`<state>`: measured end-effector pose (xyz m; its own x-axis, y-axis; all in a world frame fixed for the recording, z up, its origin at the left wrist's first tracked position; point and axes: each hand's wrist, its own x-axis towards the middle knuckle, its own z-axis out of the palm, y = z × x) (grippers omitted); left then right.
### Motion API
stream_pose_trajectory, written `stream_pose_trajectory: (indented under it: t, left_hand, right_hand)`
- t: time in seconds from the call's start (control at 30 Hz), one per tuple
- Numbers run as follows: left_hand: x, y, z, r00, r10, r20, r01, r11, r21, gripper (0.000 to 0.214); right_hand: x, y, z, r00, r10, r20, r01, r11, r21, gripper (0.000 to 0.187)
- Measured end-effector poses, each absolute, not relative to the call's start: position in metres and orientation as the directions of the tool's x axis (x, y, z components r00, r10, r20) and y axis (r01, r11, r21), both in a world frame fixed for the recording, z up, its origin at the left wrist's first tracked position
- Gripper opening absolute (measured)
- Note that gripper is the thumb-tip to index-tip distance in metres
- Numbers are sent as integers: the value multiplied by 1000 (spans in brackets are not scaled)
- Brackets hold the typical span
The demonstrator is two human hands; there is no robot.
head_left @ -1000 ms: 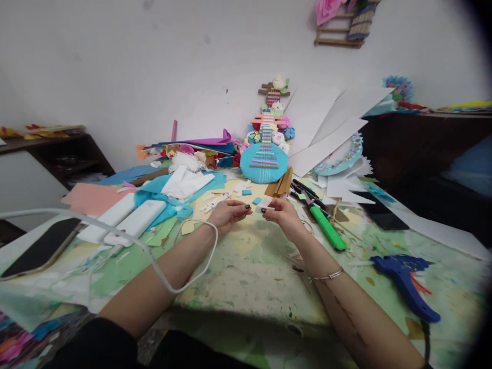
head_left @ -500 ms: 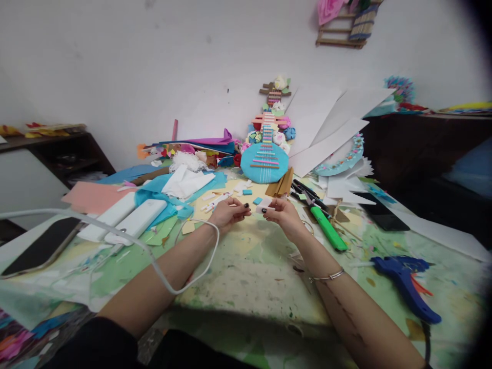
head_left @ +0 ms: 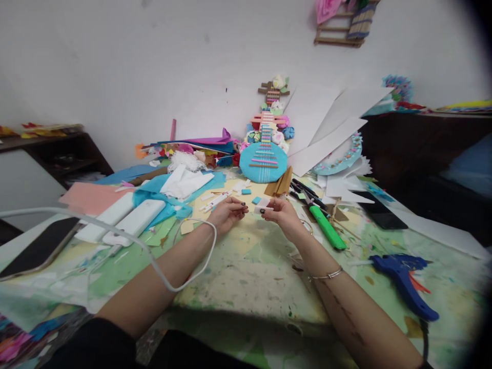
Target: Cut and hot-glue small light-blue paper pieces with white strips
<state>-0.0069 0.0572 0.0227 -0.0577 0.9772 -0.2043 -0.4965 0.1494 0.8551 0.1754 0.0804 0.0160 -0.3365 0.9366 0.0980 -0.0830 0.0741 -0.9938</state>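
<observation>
My right hand [head_left: 283, 213] pinches a small white paper piece [head_left: 263, 207] over the paint-stained table [head_left: 246, 277]. My left hand [head_left: 227, 211] hovers just to the left of it, its fingers curled and its fingertips close to the piece; I cannot tell whether they touch it. A white cable [head_left: 169, 279] loops over my left forearm. Small blue and white scraps [head_left: 251, 196] lie just beyond my hands.
A blue glue gun [head_left: 403, 277] lies at the right. A green-handled cutter [head_left: 326, 228] and scissors lie right of my hands. Two white power banks [head_left: 130, 220] and a phone [head_left: 38, 248] sit at the left. A blue paper guitar [head_left: 264, 154] and white sheets lean on the wall.
My hands stay together with the white piece; the view has shifted slightly. Nothing else has moved.
</observation>
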Motion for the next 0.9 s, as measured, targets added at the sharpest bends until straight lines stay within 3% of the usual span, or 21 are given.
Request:
stream_pose_trajectory:
  t: [0.33,0.9]
  left_hand:
    - [-11,59,24,-100,957,-274,-578,168,798,21]
    - [-12,61,21,-55,981,-186,-551,126,825,16]
  right_hand:
    - [174,81,14,-342,936,87,-81,63,-995,24]
    - [174,81,12,-343,935,86,-87,59,-994,22]
